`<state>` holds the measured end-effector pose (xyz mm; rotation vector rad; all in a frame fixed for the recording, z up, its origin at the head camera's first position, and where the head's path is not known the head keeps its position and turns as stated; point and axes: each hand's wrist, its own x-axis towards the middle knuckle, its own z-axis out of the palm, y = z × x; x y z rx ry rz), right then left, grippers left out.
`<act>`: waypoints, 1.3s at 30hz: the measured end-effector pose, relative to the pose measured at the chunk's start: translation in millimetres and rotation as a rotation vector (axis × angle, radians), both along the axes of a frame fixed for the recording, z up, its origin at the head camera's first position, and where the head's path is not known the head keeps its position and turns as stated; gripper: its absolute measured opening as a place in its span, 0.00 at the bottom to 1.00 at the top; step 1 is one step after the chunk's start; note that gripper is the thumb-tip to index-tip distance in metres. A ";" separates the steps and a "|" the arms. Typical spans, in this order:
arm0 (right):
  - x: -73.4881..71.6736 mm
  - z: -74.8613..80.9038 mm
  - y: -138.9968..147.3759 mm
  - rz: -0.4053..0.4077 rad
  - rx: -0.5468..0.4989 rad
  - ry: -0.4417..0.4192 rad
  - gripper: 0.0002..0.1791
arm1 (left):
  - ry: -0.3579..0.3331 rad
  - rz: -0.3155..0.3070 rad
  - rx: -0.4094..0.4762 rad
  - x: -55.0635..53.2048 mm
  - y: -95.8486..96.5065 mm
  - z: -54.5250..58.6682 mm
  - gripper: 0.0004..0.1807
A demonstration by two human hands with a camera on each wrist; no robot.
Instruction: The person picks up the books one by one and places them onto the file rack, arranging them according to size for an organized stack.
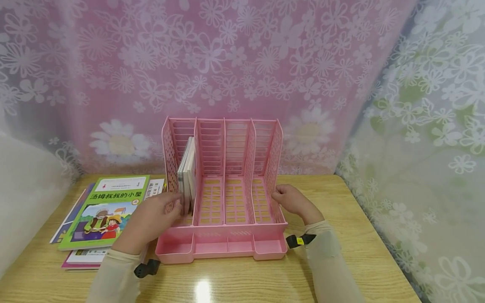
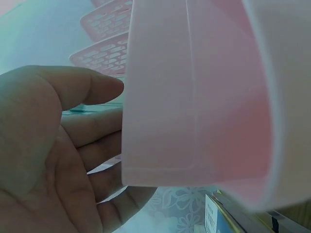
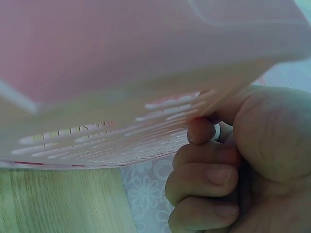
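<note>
Inside the pink rack, books by left hand, grip unclear, right hand pinching rack's side.

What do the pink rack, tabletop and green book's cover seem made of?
Pink rack: likely moulded plastic, smooth, semi-matt; thin slotted walls. Tabletop: wood or wood-look laminate, given the grain; somewhat glossy, reflecting light. Green book: probably card, by its flat printed cover; finish unclear.

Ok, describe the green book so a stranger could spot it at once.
On the table, left of the pink rack, lies a pile of books. The green book tops it: a two-figure cartoon and bright green border set it apart from the white covers peeking out beneath.
</note>
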<state>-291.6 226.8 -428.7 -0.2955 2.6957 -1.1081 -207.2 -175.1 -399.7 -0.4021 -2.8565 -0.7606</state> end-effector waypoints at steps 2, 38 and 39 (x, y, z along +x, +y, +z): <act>0.0 0.0 -0.3 -0.003 -0.001 -0.001 0.16 | -0.011 -0.014 0.002 -0.3 0.8 0.1 0.22; -0.6 0.1 1.2 -0.007 0.023 -0.004 0.17 | -0.063 0.118 0.029 -2.9 -8.6 4.1 0.17; -0.2 -0.4 1.0 -0.006 0.023 -0.006 0.16 | -0.088 0.138 0.029 -2.5 -9.7 3.8 0.18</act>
